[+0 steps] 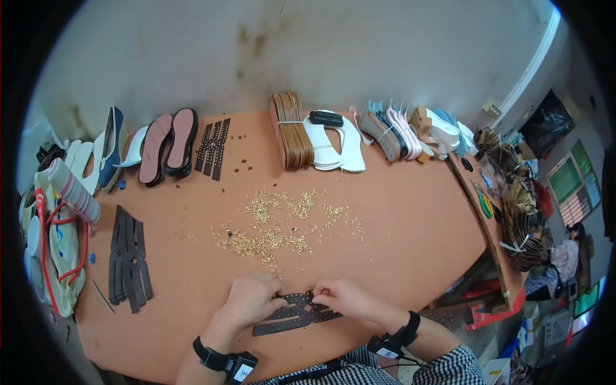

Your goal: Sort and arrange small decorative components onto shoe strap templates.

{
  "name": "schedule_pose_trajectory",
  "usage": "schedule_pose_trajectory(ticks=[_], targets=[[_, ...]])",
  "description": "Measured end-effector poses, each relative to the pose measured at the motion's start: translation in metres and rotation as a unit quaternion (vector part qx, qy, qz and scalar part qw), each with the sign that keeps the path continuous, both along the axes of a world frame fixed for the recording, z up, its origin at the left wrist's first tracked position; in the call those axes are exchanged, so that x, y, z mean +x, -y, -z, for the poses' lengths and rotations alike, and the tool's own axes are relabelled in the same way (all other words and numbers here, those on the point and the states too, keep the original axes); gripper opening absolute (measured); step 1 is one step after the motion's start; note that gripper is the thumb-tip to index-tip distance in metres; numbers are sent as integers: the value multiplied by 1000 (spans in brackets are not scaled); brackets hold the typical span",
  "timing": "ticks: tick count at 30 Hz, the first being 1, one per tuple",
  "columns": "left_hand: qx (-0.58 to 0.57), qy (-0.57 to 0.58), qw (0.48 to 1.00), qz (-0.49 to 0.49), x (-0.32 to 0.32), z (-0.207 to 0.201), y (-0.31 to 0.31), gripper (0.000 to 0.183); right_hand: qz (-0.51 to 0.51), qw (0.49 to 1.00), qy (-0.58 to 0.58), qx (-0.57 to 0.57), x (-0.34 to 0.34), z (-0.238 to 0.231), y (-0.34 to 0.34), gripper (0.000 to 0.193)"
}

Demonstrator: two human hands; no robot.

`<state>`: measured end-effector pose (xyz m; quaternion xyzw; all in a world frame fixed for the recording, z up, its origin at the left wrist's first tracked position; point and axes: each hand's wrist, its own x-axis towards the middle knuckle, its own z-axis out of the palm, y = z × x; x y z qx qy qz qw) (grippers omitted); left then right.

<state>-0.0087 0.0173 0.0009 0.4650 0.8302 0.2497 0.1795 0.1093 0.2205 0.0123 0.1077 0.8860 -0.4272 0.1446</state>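
On the table in front of me lies a dark brown leather shoe upper, cut into strips and dotted with small studs and holes. My left hand rests at its upper left, fingers curled closed on its edge. At the middle of the piece, my right hand has its fingertips pinched together over the leather. Whatever sits between those fingertips is too small or hidden to make out. Just beyond my hands, many tiny gold studs are scattered in loose heaps.
Left are a stack of dark leather uppers, a thin metal rod and a bag with red cords. Along the back stand pink-topped soles, a studded upper, bundled brown pieces, white cutouts and wedge sandals.
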Motion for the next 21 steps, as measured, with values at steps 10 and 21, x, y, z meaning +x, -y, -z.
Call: schedule_pose_trajectory(ticks=[10,21], targets=[[-8,17,1000,1,0,0,0,22,216,952,-136,170,-6,43,-88,18],[-5,32,999,-8,0,-2,1,22,142,964,-77,211,-39,20,-75,14]])
